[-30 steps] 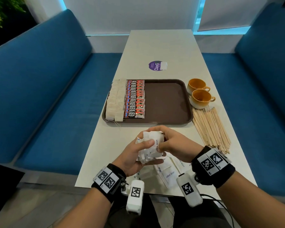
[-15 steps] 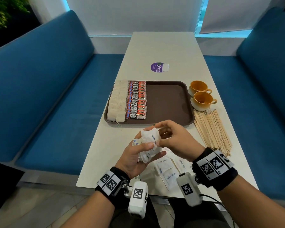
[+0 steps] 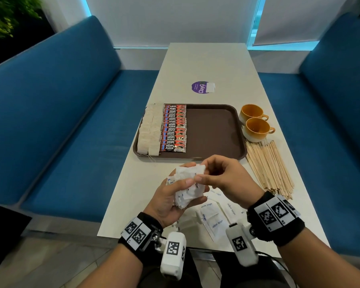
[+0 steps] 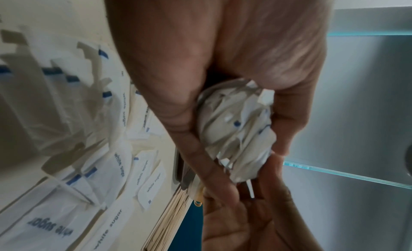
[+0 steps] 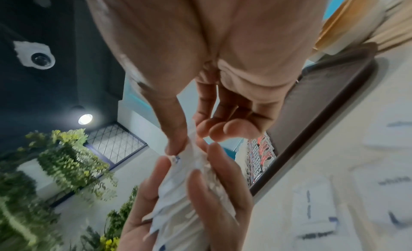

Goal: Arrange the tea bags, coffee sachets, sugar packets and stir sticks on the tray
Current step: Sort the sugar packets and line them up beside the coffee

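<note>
The left hand [image 3: 170, 196] clutches a loose wad of white sugar packets [image 3: 188, 185] above the tabletop [image 3: 133, 183], short of the tray [image 3: 214, 132]; the right hand [image 3: 222, 177] pinches its top packet. That untidy grip risks packets slipping and scattering.

Cool daylight glows at the edges of the window blinds [image 3: 175, 19] beyond the far end of the table [image 3: 206, 65], lighting its pale top evenly with soft shadows. The head view bends the blue benches [image 3: 50, 113] outward at its edges. Both wrist views are smeared; a round ceiling lamp [image 5: 85, 119] glares against dark ceiling.
</note>
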A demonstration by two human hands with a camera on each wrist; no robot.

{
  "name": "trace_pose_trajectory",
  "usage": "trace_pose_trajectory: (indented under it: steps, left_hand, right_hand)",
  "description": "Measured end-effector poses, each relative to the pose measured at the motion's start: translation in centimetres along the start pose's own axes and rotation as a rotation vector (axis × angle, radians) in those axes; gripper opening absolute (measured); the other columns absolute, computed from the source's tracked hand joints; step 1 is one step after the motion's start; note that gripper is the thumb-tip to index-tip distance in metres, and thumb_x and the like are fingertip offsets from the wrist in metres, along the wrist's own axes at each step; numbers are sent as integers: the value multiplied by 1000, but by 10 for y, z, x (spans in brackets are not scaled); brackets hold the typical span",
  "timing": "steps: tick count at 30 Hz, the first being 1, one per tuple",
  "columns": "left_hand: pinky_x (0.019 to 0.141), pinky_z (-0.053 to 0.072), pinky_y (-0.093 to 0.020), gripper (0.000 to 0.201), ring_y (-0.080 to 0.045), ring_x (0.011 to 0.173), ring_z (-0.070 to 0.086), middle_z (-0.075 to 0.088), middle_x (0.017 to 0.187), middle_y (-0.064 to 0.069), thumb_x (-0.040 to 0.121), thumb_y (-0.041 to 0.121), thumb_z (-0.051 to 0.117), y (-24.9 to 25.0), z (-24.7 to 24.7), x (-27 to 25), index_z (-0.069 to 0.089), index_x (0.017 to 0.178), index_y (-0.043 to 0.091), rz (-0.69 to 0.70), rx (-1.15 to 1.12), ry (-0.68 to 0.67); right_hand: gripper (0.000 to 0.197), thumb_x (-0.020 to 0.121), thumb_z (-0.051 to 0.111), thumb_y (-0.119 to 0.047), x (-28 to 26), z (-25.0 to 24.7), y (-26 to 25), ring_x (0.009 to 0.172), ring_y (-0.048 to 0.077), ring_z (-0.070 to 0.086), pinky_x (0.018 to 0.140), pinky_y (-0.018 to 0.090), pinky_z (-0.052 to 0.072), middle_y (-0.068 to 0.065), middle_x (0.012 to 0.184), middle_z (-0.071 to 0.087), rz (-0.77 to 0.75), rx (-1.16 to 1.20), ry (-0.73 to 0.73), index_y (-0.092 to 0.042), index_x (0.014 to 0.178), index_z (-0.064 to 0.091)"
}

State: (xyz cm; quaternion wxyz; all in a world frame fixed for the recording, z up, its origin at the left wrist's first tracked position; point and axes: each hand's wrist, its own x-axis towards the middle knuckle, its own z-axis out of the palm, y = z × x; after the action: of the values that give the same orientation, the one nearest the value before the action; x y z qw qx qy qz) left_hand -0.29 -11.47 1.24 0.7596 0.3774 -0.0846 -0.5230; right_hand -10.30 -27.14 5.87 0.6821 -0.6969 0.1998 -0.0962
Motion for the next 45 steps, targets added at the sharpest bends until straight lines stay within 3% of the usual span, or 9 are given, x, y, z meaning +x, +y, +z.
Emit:
trace_pose_trajectory:
  steps: [4,12,19,23,27,31,34,41,45]
  left_hand:
    - [69,61,-41,53,-42,103,67,66,119,-22,77,13,73,3,1,-4,63,128,20,-4,-44,-31]
    - [72,62,-43,60,-42,110,64,64,123,-22,74,13,84,3,0,-6,59,129,17,15,-39,-85]
    - [56,54,-33,42,-29,78,64,64,105,-21,67,11,79,1,8,-3,68,107,18,95,9,50]
    - [53,54,-32,37,-31,77,65,64,109,-23,75,8,71,7,4,-4,65,110,19,80,6,106]
    - [48,53,-28,48,-31,78,66,69,113,-19,74,5,67,6,5,-10,68,119,24,83,24,113]
    - [43,49,-25,41,-36,81,68,68,107,-21,69,-3,69,3,6,-13,70,103,20,75,-25,118]
    - [41,44,-22,37,-31,75,64,63,94,-17,68,-2,73,5,7,-14,68,99,18,47,-58,78]
    - [41,37,-19,51,-25,67,62,63,92,-16,69,34,92,8,9,-15,61,105,16,-68,-94,-15]
    - [37,38,-20,43,-25,63,58,58,93,-18,69,16,90,6,10,-13,61,100,17,-96,18,-18]
  right_hand:
    - [51,69,87,-18,-3,-2,4,56,21,48,49,29,39,18,77,61,67,155,48,13,97,57]
    - [47,73,87,-22,-12,-1,1,56,22,47,48,30,38,21,78,61,120,214,97,10,96,60]
    - [53,82,77,-33,-13,3,2,62,19,50,56,30,44,18,82,56,155,282,77,15,100,64]
    - [27,83,77,-18,-16,3,4,57,20,50,52,28,41,15,77,60,187,328,62,4,97,66]
    - [42,75,81,-8,-16,0,2,54,21,54,48,28,43,20,81,64,160,344,71,6,112,65]
    - [30,76,74,5,-16,-5,-1,78,33,67,72,35,60,30,98,67,51,408,4,13,103,65]
    - [19,74,72,17,-14,-6,-1,91,36,67,84,40,59,21,100,66,-15,383,-12,6,87,65]
    - [26,73,70,27,-15,-6,6,89,34,66,75,37,62,15,101,62,-54,283,-35,1,69,70]
    - [34,72,64,31,-16,-6,6,82,27,63,67,29,58,15,98,62,-34,303,-72,-1,59,68]
